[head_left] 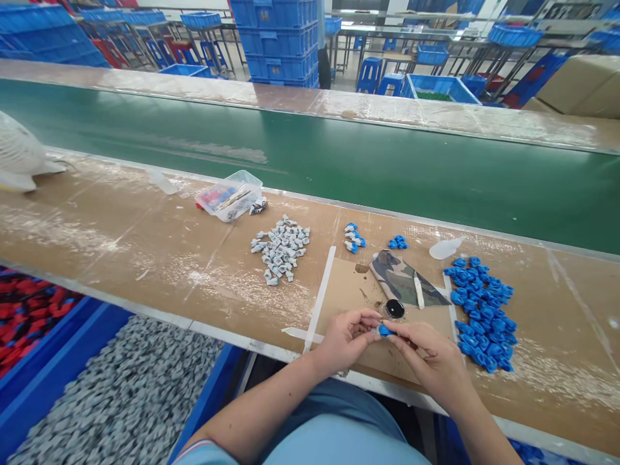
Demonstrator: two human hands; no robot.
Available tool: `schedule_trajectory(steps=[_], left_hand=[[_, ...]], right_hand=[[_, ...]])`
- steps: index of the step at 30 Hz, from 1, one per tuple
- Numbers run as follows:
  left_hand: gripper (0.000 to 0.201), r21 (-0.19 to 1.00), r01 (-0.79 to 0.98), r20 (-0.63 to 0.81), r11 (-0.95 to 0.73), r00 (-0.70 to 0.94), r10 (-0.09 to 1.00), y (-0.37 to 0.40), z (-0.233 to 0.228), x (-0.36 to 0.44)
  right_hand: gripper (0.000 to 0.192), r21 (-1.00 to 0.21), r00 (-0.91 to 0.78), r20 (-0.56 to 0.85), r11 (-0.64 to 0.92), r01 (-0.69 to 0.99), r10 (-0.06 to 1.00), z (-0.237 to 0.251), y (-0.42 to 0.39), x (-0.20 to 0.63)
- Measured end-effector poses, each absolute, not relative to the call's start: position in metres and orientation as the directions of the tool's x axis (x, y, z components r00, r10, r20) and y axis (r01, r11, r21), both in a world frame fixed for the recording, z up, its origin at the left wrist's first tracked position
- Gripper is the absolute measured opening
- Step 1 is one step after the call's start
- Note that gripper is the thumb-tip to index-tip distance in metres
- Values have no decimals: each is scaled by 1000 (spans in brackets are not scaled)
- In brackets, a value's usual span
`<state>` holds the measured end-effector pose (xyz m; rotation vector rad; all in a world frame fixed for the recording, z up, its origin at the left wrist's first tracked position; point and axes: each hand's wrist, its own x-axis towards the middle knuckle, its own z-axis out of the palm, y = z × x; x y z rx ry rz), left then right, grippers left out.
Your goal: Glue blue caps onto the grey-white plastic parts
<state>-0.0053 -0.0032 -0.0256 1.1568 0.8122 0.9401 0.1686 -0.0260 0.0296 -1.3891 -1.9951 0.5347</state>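
At six o'clock on the bench [145,258], left hand [346,336] and right hand [431,358] each pinch one small blue piece [385,330], seemingly mid-assembly; next likely needs pressing it together.

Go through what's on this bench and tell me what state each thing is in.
left hand: pinching the small blue part
right hand: pinching the same part
blue parts: loose heap
grey parts: loose heap
clear plastic tub: open, filled
camouflage cloth: lying flat
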Motion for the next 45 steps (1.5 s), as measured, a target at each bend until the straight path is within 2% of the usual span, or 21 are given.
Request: schedule_trajectory(steps=[5,8,14,18,22,25,27,30,32,35,39,42,45], left_hand=[[31,997,-76,21,14,448,894,-5,-21,-9],[33,987,-131,-28,96,448,894,-6,-18,-9],[36,922,-245,-181,300,414,892,-5,-12,-8],[38,899,-258,-230,353,406,884,-3,-10,-7],[40,915,-189,-253,356,416,873,-1,-8,-8],[37,963,-59,-221,263,385,896,14,-5,-15],[32,987,48,-159,152,333,929,33,-3,-21],[23,975,218,-27,-29,248,968,69,0,-25],[20,937,331,45,-110,196,979,94,-1,-24],[21,883,445,100,-151,136,986,124,-7,-18],[35,822,534,185,-198,79,980,140,-15,-15],[56,702,658,265,-274,116,957,137,-16,-20],[78,593,743,218,-312,224,950,135,-16,-21]], right_hand=[[23,-638,-371,267,451,624,890,36,-22,174],[22,-672,-370,219,414,614,903,38,-22,173],[21,-751,-193,186,266,604,963,30,-30,162],[21,-744,-158,217,268,612,963,24,-33,157],[25,-714,-177,228,288,638,958,20,-36,164],[30,-647,-92,238,228,727,967,19,-38,191],[31,-531,62,282,102,842,958,18,-39,218],[44,-312,210,330,-104,944,920,15,-39,257],[49,-210,230,322,-168,963,918,9,-39,272],[46,-130,193,293,-161,978,936,-4,-38,279],[43,-121,162,312,-130,984,936,-19,-36,277],[44,-215,169,299,-107,971,939,-20,-32,276],[45,-317,188,296,-89,944,937,-13,-31,272]])
